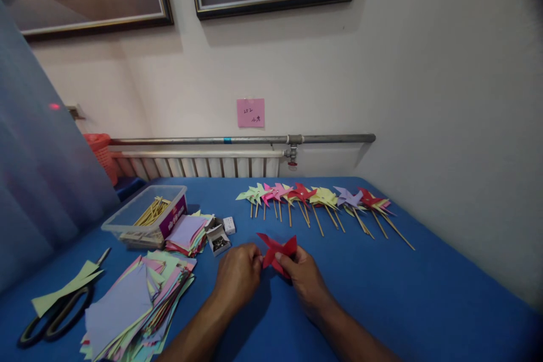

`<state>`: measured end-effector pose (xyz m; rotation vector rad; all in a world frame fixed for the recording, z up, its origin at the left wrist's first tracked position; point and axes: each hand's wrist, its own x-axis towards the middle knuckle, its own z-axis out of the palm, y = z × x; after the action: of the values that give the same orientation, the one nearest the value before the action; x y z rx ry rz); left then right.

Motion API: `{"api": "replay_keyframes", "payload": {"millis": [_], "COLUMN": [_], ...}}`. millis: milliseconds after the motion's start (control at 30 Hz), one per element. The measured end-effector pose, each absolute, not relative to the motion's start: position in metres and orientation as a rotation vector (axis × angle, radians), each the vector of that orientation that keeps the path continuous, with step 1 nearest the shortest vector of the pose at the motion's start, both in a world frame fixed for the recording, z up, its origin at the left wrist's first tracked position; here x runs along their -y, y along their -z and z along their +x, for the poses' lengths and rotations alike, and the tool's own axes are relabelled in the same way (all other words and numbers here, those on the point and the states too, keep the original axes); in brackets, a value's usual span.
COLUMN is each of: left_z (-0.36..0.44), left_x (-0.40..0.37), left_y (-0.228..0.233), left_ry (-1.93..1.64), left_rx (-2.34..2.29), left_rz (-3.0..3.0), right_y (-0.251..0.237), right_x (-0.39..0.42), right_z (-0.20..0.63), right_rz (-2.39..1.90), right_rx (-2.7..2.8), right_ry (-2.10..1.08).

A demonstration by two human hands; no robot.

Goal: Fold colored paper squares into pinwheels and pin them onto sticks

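Observation:
My left hand and my right hand meet over the blue tabletop and together hold a red paper pinwheel head whose folded points stick up and outward. Both hands pinch it at its middle, fingers closed. No stick is visible on it. A little further back lies a row of finished paper pinwheels on wooden sticks, in green, pink, red, yellow and purple.
At the left are a loose pile of coloured paper squares, a neater stack, a clear tub of wooden sticks, small open boxes of pins and black scissors on a green strip. A radiator and pipe run along the wall.

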<state>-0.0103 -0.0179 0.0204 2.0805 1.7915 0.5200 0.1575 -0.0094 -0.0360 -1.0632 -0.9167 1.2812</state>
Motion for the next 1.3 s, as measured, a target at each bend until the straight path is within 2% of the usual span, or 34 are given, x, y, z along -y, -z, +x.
{"api": "replay_keyframes", "payload": {"millis": [1300], "left_z": [-0.0108], "left_x": [0.018], "left_y": [-0.0246], "left_ry": [-0.488], "left_rx": [-1.807], "left_rz": [2.07], "right_y": [0.0397], "right_x": [0.009], "right_z": [0.1565], "right_rz": [-1.059], "right_rx": [0.911], "right_ry": [-1.263]}}
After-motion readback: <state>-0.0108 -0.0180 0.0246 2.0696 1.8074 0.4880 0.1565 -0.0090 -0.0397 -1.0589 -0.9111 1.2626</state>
